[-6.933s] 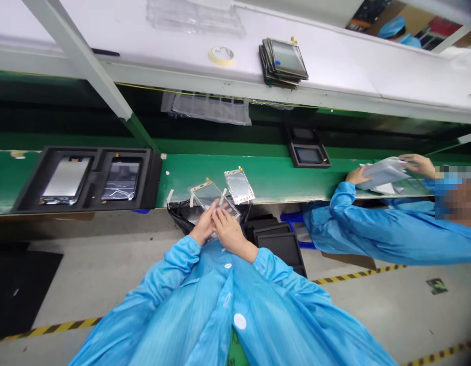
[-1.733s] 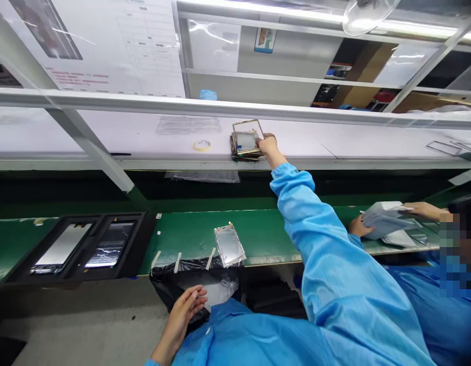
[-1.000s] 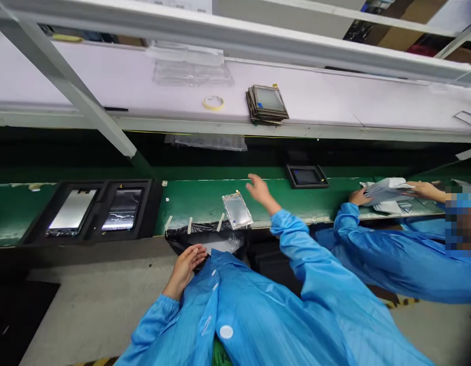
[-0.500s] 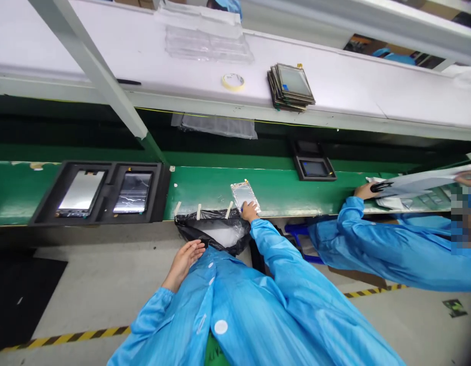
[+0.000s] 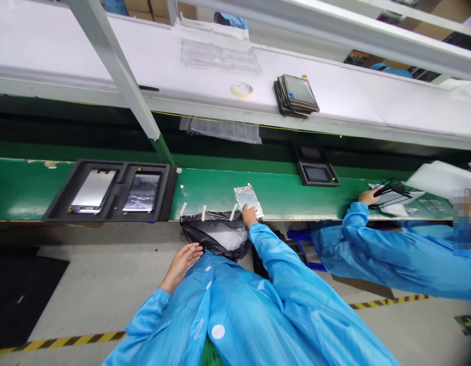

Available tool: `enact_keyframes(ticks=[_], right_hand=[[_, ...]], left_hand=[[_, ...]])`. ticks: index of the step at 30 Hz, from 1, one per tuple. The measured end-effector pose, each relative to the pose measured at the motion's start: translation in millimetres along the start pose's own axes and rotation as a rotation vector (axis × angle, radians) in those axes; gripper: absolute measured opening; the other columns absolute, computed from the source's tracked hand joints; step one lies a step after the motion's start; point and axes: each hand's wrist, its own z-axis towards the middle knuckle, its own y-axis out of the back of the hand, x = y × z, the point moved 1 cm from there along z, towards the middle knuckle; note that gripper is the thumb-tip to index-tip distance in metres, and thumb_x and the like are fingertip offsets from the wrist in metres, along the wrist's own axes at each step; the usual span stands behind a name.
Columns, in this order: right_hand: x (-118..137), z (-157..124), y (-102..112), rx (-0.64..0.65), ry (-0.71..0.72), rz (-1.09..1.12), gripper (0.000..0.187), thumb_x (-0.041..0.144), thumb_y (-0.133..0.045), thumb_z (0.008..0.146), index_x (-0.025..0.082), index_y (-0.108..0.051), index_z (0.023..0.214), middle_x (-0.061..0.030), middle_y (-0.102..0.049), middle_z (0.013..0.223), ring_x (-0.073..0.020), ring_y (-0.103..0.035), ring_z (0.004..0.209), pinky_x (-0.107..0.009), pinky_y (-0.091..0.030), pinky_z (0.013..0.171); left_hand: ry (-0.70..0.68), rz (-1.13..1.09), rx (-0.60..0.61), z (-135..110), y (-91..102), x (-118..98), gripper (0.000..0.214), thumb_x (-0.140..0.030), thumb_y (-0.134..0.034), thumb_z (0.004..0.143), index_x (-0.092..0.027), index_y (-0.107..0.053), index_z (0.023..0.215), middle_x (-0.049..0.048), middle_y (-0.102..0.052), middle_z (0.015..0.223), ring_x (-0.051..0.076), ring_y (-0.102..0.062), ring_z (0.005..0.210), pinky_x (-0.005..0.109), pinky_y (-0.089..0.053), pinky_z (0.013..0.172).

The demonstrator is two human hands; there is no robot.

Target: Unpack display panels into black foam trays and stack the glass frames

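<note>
My right hand is at the near end of a silvery-edged display panel, with its fingers closed over the panel's lower edge. This panel lies on the green bench, close to the front edge. My left hand hovers in front of my waist with its fingers stretched out and nothing in it. Between my hands, a black plastic bag hangs from the bench edge by strips of tape. Clear plastic shows inside the bag's mouth.
To the left, a black foam tray holds two display panels. A smaller black tray sits back right. On the upper shelf are stacked panels and a tape roll. At right, a co-worker's hand holds black strips.
The whole view has shifted slightly. Both of my hands keep nearly the same pose. At right, the co-worker's white sheet and black strips have moved.
</note>
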Motion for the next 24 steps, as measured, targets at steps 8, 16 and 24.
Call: enact_keyframes(ticks=[8,16,24], right_hand=[[-64.3,8.6,11.1,-0.036,-0.068,0.092,0.044,0.023,-0.047,0.099,0.004,-0.057,0.137,-0.0292,-0.060,0.133,-0.0314,-0.056,0.130,-0.040,-0.044,0.106],[-78.0,16.6,1.1,0.063,-0.124,0.190,0.040,0.024,-0.047,0.100,0.006,-0.065,0.131,-0.0248,-0.069,0.123,-0.0265,-0.068,0.117,-0.031,-0.052,0.096],[-88.6,15.3,8.0,0.130,-0.073,0.185,0.039,0.020,-0.049,0.098,0.005,-0.065,0.130,-0.0269,-0.068,0.123,-0.0290,-0.065,0.121,-0.034,-0.050,0.099]], left_hand=[[0.032,0.060,-0.008,-0.8,-8.7,-0.8,0.020,-0.024,-0.074,0.084,-0.016,-0.072,0.102,0.0116,-0.080,0.100,0.020,-0.075,0.087,0.031,-0.057,0.081],[0.047,0.082,-0.009,0.6,-27.3,8.6,0.021,-0.027,-0.076,0.083,-0.016,-0.073,0.101,0.0129,-0.079,0.102,0.021,-0.075,0.088,0.031,-0.056,0.081],[0.029,0.105,-0.031,1.8,-41.0,17.4,0.022,-0.027,-0.075,0.084,-0.016,-0.073,0.102,0.0122,-0.080,0.101,0.020,-0.075,0.089,0.031,-0.057,0.081]])
